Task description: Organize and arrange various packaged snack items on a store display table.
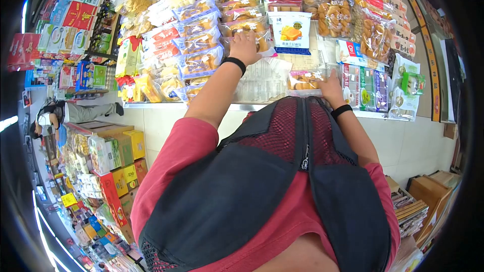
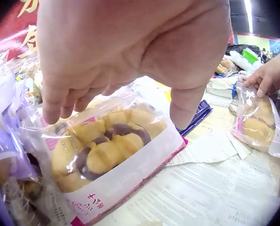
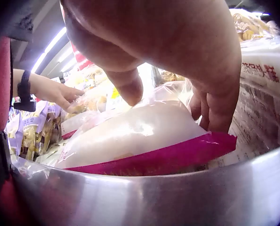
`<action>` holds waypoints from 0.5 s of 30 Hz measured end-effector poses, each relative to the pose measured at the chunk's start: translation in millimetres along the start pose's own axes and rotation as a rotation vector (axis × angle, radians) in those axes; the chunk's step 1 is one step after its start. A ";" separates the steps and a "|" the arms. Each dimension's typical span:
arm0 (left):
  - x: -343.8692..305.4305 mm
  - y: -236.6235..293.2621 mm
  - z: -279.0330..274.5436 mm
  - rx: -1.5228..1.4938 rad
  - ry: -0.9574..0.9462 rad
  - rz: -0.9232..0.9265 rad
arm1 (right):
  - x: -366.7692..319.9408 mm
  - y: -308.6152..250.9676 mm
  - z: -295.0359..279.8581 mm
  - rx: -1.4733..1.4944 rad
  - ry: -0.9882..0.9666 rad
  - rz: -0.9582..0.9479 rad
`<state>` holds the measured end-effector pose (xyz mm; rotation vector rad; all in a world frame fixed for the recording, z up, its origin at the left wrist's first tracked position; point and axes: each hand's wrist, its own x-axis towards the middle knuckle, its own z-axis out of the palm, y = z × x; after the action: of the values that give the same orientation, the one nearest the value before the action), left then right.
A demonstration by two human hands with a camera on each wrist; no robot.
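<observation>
My left hand (image 1: 243, 46) reaches over a clear bag of bread rolls (image 2: 109, 146) with a white and pink base, in the row of bread bags. Fairly straight fingers rest over its far side in the left wrist view, and the thumb extends down beside it. Near the table's front edge, my right hand (image 1: 331, 89) holds the right end of a similar bread bag (image 1: 304, 80). The right wrist view has the thumb on one side of that bag (image 3: 144, 129) and the fingers on the other. Printed paper (image 2: 191, 183) covers the table between the two bags.
Purple-edged bread bags (image 1: 200, 38) stand in a column left of my left hand. A white and blue bread packet (image 1: 291, 31) lies beyond the right-hand bag. Several long packets (image 1: 366, 86) sit to its right. A metal rim (image 3: 144, 197) runs along the front.
</observation>
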<state>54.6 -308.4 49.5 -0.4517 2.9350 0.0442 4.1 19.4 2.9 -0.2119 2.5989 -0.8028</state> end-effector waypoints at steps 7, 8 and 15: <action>4.6 -5.0 -6.7 -0.003 -0.120 -0.042 | 19.2 19.4 12.3 0.101 0.004 0.006; 3.4 -5.8 -5.0 -0.004 -0.122 -0.050 | 19.8 20.4 13.0 0.122 0.015 0.011; 7.4 -15.5 4.2 -0.032 -0.006 -0.028 | 19.8 15.5 10.8 0.217 0.011 0.055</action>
<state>53.0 -325.1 44.0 -0.4960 2.9258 0.0893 -9.6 21.5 -20.7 -0.0731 2.4911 -1.0597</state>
